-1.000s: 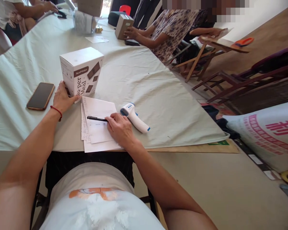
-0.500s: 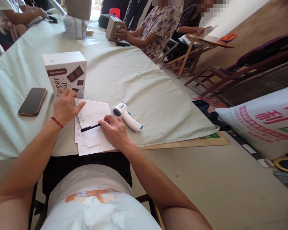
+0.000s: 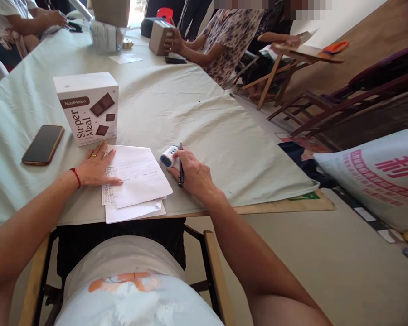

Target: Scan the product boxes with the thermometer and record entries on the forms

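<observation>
My left hand (image 3: pixel 94 168) lies flat with spread fingers on the left edge of a small stack of printed papers (image 3: pixel 141 183) near the table's front edge. To the right of the papers, my right hand (image 3: pixel 197 177) holds a black pen (image 3: pixel 181 172), which stands nearly upright against the fingers. Those fingers also reach over a white and blue infrared thermometer (image 3: pixel 168 156); its handle is hidden beneath the hand, and I cannot tell whether they grip it. Just beyond my left hand stands a white and brown NutriMotion box (image 3: pixel 93 115).
A phone (image 3: pixel 43 146) lies at left on the pale green tablecloth (image 3: pixel 149 108). Across the table a person's hands hold a cardboard box (image 3: pixel 159 38), near a clear plastic container (image 3: pixel 104 38). A printed white sack (image 3: pixel 381 176) and wooden chairs are at right.
My right hand has moved right, off the papers to the thermometer, taking the pen along. My left hand has come down flat on the papers, which have turned slightly.
</observation>
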A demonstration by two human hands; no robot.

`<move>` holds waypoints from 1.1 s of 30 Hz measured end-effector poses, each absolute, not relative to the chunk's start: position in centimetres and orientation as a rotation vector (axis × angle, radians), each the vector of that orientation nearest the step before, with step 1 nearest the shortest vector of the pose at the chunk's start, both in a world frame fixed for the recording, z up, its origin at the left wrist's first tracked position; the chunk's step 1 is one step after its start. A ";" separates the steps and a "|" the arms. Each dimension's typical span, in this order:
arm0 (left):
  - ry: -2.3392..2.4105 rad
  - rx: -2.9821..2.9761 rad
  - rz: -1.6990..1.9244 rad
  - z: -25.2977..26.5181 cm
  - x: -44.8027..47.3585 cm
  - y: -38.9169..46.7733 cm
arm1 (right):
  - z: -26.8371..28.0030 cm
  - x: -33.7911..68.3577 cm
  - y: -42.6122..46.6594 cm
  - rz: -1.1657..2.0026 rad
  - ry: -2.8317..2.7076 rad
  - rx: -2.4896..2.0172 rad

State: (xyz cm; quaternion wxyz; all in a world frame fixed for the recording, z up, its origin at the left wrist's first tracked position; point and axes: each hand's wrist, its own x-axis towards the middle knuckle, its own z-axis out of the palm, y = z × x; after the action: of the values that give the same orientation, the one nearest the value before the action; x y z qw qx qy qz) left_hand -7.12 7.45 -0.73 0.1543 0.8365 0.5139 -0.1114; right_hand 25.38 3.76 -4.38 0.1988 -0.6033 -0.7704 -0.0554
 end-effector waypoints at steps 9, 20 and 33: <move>1.470 2.437 -0.247 -1.2 -7.3 7.1 | -0.3 24.5 6.4 -0.083 -2.136 -1.587; 1.113 2.735 0.132 -1.4 -10.4 1.7 | -3.7 16.8 10.1 0.303 -2.275 -1.456; 1.100 2.793 0.129 -1.0 -6.3 1.0 | -3.6 20.8 10.1 0.272 -2.270 -1.485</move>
State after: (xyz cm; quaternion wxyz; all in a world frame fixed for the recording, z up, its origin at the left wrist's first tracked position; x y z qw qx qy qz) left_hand -6.30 0.99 -1.03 0.0686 0.9273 0.3654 0.0428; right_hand 20.76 10.10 -3.61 0.2063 -0.5330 -0.8148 0.0977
